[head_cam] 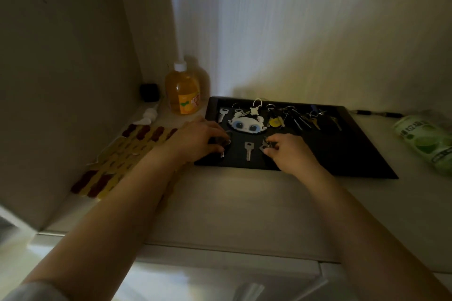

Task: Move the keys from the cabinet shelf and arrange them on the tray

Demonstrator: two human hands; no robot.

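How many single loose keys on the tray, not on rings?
2 plainly visible: one at the tray's far left corner, one between the hands. A third may sit under the left hand; it's mostly hidden.

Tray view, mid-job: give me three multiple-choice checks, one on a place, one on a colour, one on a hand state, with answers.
1. The lone silver key lies:
A. between the two hands
B. beside the bottle
C. off the tray

2. The bottle left of the black tray holds liquid that is:
A. blue
B. orange
C. clear

3. The right hand:
A. lies flat and empty
B. pinches a small key
C. grips the bottle

Answers: A, left hand and right hand flank it; B, orange shows through; B, fingertips close on metal.
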